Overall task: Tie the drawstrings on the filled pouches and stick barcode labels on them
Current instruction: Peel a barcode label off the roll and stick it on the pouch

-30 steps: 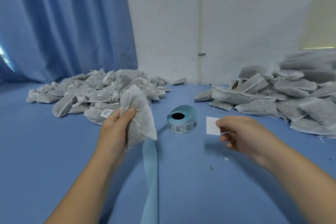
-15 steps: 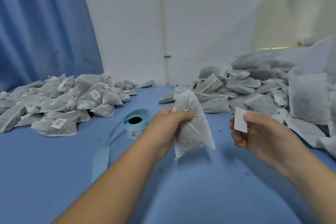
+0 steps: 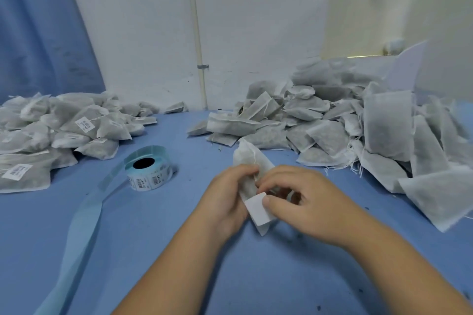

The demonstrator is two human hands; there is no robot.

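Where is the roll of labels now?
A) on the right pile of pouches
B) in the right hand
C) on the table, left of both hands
C: the roll of labels stands on the table, left of the left hand gripping a pouch and the right hand holding a label.

pouch piles (image 3: 64, 133): 2 | held pouch (image 3: 249, 158): 1 | label roll (image 3: 148, 174): 1 | loose label (image 3: 258, 208): 1 | hands (image 3: 225, 197): 2
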